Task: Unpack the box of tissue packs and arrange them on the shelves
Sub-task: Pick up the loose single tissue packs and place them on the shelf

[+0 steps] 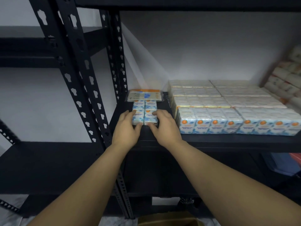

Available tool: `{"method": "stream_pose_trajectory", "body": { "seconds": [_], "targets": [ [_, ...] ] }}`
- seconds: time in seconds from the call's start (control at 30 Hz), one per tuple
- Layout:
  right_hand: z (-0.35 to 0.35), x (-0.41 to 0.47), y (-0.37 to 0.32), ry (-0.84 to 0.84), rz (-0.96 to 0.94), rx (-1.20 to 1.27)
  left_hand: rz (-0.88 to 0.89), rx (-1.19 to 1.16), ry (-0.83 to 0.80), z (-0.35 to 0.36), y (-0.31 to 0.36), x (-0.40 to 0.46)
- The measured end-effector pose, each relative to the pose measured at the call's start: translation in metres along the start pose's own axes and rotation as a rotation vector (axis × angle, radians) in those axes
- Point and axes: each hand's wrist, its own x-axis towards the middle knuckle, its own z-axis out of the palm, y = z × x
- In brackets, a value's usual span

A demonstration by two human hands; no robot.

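Placing step, at the near left end of the black metal shelf (211,141). The left hand (126,129) and right hand (164,126) bracket the front pair of small tissue packs (145,117): fingers lie over the tops and outer sides, thumbs press the near faces, a narrow curl closed on the two packs. Just beyond the fingertips sits a second pair of packs (145,104), touching the first; beyond that lies a flat wrapped pack (145,95) with an orange edge. Well to the right of the right hand's fingers, bundles of packs (228,108) fill the shelf in tidy rows, several deep.

The packs are soft rectangular blocks in glossy film, white with blue pattern and an orange dot; the film likely slides easily on the painted shelf. The upright post (84,82) is punched steel.

The next move probably calls for squaring the pair against the one behind, then letting go. Below the wrists a brown cardboard box (171,220) shows dimly; its contents cannot be made out.
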Motion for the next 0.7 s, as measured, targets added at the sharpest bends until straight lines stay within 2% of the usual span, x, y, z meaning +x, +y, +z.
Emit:
{"method": "stream_pose_trajectory", "body": {
  "seconds": [0.3,0.7],
  "targets": [
    [-0.074,-0.022,-0.018,0.078,-0.034,0.131,0.083,0.059,0.026,-0.021,0.065,-0.022],
    [-0.217,-0.135,0.084,-0.025,0.087,-0.005,0.090,0.146,-0.138,0.008,0.151,-0.116]
  ]
}}
